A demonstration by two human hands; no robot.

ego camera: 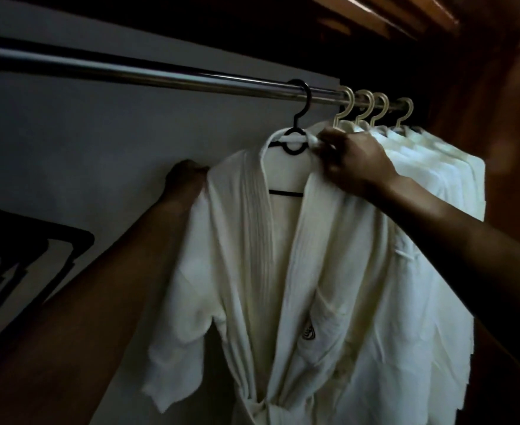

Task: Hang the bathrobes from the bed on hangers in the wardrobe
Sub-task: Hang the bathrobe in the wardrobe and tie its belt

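A white bathrobe (pixel 252 246) hangs on a black hanger (pixel 295 139), whose hook sits over the metal wardrobe rail (pixel 136 72). My right hand (pixel 353 161) pinches the robe's collar at the hanger's right shoulder. My left hand (pixel 185 176) reaches behind the robe's left shoulder and holds the fabric there; its fingers are partly hidden. Several other white robes (pixel 430 161) hang to the right on cream hangers (pixel 372 108), packed close together.
The wardrobe's grey back wall (pixel 83 133) lies behind the rail. A dark wooden side panel (pixel 491 87) closes the right end. Dark angular shapes (pixel 22 262) show at the lower left. The rail to the left of the black hanger carries nothing.
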